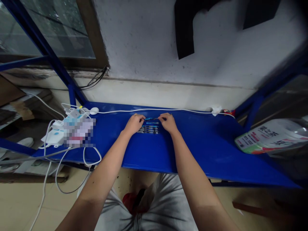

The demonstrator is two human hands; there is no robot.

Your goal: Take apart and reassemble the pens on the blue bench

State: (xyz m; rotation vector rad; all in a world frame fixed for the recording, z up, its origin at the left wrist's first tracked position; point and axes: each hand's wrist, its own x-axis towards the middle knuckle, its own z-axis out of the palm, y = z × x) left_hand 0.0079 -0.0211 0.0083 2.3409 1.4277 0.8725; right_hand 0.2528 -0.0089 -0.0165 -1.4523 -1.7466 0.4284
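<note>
Between my two hands a slim pen (151,119) with blue parts lies sideways above the blue tabletop (149,150). My left hand (134,124) pinches its left end, fingers closed. At the other end the fingertips of my right hand (168,122) are also pinched together on it. Just nearer to me, several similar pens (149,129) lie side by side in a row on the tabletop, roughly parallel. Some of their left ends are hidden by my left hand.
White chargers and a power strip (56,134) with tangled cables crowd the left end. A white cable (149,110) runs along the back edge. On the right lies a large labelled bottle (271,136). Blue frame posts (71,96) rise at the sides.
</note>
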